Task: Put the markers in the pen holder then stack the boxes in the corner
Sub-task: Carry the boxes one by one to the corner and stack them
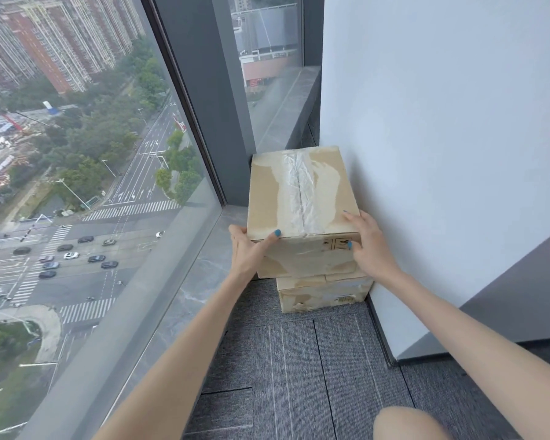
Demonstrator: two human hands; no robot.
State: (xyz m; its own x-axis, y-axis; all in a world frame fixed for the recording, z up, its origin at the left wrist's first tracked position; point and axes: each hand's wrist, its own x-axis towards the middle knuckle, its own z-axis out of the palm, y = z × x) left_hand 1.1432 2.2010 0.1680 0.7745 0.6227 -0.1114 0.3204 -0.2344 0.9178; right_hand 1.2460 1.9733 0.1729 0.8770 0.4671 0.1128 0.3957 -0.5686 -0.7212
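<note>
A worn cardboard box with a taped top seam sits on a second, lower cardboard box in the corner between the window and the white wall. My left hand grips the top box at its near left corner, thumb on the top edge. On the near right corner, my right hand holds the same box with fingers on top and thumb on the front face. Only the lower box's front and a strip of its top show. No markers or pen holder are in view.
A floor-to-ceiling window with a grey stone sill runs along the left. The white wall is tight against the boxes' right side. Grey carpet tiles cover the floor; my knee shows at the bottom.
</note>
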